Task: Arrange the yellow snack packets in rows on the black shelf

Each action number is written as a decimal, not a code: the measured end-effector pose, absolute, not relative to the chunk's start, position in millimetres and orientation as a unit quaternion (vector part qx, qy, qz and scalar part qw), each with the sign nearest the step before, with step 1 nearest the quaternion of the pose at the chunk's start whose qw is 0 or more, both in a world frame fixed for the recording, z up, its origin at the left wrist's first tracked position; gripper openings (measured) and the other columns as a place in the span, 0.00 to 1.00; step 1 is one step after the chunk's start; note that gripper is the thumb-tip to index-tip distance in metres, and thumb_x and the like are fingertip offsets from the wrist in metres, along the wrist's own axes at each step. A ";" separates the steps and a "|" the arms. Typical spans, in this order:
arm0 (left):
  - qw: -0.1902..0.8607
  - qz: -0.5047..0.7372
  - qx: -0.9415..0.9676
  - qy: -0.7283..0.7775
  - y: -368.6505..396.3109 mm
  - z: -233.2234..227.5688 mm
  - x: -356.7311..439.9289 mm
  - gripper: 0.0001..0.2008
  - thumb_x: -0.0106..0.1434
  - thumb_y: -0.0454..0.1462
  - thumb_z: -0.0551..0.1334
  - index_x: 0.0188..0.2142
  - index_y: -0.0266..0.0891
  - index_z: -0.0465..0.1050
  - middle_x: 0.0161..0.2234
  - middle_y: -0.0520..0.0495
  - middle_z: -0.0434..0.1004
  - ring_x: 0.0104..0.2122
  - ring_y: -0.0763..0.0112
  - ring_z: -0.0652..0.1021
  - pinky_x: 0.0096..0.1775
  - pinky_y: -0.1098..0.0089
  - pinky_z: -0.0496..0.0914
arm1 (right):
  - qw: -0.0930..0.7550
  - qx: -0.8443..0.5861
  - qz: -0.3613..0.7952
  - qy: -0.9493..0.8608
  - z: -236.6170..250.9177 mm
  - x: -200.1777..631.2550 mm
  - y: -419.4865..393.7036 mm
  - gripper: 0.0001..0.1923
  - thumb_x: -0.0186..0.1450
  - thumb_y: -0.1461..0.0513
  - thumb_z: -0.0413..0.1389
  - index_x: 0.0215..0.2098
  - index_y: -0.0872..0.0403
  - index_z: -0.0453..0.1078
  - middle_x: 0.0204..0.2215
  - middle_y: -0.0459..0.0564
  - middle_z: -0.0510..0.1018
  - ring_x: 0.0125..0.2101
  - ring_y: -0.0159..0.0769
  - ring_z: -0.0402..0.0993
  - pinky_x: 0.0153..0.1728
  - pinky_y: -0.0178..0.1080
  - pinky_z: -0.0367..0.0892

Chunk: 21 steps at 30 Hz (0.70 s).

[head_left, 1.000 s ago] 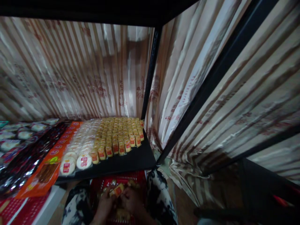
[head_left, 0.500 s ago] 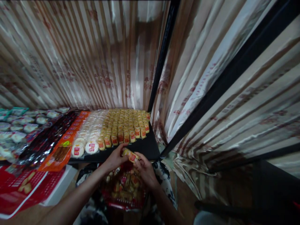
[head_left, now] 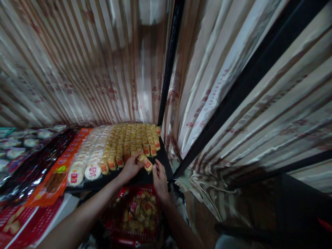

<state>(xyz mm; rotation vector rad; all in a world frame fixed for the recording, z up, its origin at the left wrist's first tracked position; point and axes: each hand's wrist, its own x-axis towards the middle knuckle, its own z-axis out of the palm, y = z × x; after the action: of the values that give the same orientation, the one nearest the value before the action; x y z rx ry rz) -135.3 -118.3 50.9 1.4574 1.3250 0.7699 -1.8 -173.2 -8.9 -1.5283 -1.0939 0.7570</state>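
Over the black shelf point(head_left: 165, 157), the clear-wrapped snack point(head_left: 146, 164) is yellow and red-labelled.

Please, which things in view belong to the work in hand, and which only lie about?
In use, apparently: left hand, right hand, wrapped pack, red basket, yellow pack rows, black shelf.

Lying about: white round packs, orange packet, red printed packaging.

Wrapped yellow snack point(head_left: 146, 164), red-labelled, tilted, near matching rows point(head_left: 132, 139).

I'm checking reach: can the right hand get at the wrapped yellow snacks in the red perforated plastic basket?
Probably yes: the right hand is near the basket, whose open top leaves the snacks uncovered.
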 end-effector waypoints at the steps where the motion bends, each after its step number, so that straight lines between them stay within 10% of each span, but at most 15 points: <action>1: 0.477 0.320 0.611 0.544 -111.2 53.2 -131.5 0.26 0.53 0.35 0.60 0.53 0.31 0.64 0.28 0.51 0.73 0.25 0.75 0.70 0.30 0.74 0.65 | 0.534 -0.647 0.289 -0.460 -10.3 1.3 -164.5 0.29 0.63 0.51 0.43 0.57 0.59 0.59 0.55 0.59 0.64 0.55 0.40 0.61 0.54 0.44 0.59; 11: 0.330 0.292 0.697 0.565 -38.2 99.4 -85.1 0.23 0.57 0.32 0.58 0.54 0.36 0.64 0.39 0.45 0.76 0.34 0.70 0.75 0.39 0.71 0.67 | 0.516 -0.683 0.246 -0.455 -21.0 24.2 -73.0 0.35 0.65 0.48 0.34 0.63 0.63 0.48 0.63 0.58 0.51 0.63 0.39 0.43 0.62 0.45 0.40; 21: 0.257 0.331 0.749 0.513 42.0 95.2 -32.9 0.21 0.57 0.27 0.56 0.50 0.37 0.67 0.43 0.46 0.75 0.41 0.69 0.74 0.47 0.68 0.66 | 0.487 -0.700 0.174 -0.492 -37.5 21.1 -49.4 0.33 0.66 0.50 0.33 0.63 0.61 0.49 0.60 0.58 0.58 0.60 0.40 0.53 0.59 0.45 0.48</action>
<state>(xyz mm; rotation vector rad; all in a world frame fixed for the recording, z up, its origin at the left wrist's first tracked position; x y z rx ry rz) -32.9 42.0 95.2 2.0326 1.3903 0.8975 21.1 -49.4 -37.5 -1.7027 -1.1966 0.4225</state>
